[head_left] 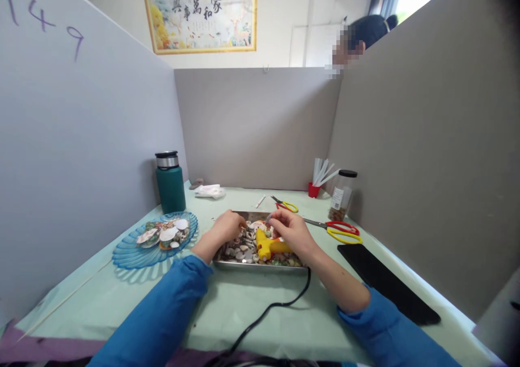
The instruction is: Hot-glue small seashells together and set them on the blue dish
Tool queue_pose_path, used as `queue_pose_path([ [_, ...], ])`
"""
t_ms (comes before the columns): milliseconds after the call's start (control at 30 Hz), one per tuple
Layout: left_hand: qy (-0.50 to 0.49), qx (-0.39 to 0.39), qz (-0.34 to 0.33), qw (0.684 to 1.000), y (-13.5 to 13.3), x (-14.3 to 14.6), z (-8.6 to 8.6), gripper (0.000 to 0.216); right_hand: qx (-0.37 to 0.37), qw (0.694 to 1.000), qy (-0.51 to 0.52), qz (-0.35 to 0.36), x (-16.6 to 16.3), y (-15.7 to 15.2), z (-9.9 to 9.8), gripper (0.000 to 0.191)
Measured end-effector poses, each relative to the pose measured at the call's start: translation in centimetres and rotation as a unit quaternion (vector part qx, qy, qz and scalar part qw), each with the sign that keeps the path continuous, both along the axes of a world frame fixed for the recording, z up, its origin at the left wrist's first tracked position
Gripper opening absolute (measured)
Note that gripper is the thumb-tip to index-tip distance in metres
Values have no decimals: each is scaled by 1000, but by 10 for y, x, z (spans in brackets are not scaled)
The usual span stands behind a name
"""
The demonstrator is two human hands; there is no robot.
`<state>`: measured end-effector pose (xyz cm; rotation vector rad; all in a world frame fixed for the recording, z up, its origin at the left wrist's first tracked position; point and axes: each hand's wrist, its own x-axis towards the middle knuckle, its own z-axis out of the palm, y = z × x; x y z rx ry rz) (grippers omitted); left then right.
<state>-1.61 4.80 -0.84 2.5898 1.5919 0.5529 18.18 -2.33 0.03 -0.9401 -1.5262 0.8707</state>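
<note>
A metal tray (260, 265) full of small stones and shells sits in front of me on the pale green table cover. My left hand (224, 230) rests over the tray's left side, fingers curled down among the pebbles. My right hand (290, 229) is closed around a yellow glue gun (268, 245) that lies over the tray, its black cord (271, 308) running toward me. The right fingertips also pinch something small and pale that I cannot make out.
A blue glass plate (134, 254) with shells lies at the left. A green flask (170, 182) stands behind it. Two pairs of red-and-yellow scissors (340, 230), a jar (342, 194), a red cup of sticks (314, 189) and a black flat object (385, 283) lie at the right. Grey partitions wall the desk.
</note>
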Motion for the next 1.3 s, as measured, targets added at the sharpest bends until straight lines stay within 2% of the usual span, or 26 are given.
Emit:
queue_pose_path([
  [300,62,4,-28,998,4,0,-5,30,29,999,-42,-11,2,2,-7,11],
  [600,55,9,-27,998,2,1,-5,21,26,998,-47,-12,2,2,-7,12],
  [867,-19,15,-5,1000,5,-1,-6,12,18,999,-32,-14,2,1,-7,12],
  [967,-124,-2,-20,992,1,1,3,18,-7,1000,4,-2,1,-2,-3,12],
  [1000,-223,-45,-46,973,-3,1,7,20,-14,1000,15,1,0,-2,-1,13],
  [1067,-410,-168,-120,888,-14,3,15,26,-21,999,33,5,0,-4,1,14],
  [1133,-496,-247,-153,818,-26,5,23,29,-24,999,42,7,-1,-5,2,15],
  [1200,-524,-281,-160,788,-37,8,28,28,-22,999,45,11,-1,-5,2,15],
  [1300,-547,-300,-161,765,-47,12,30,23,-16,999,43,17,-2,-6,1,14],
])
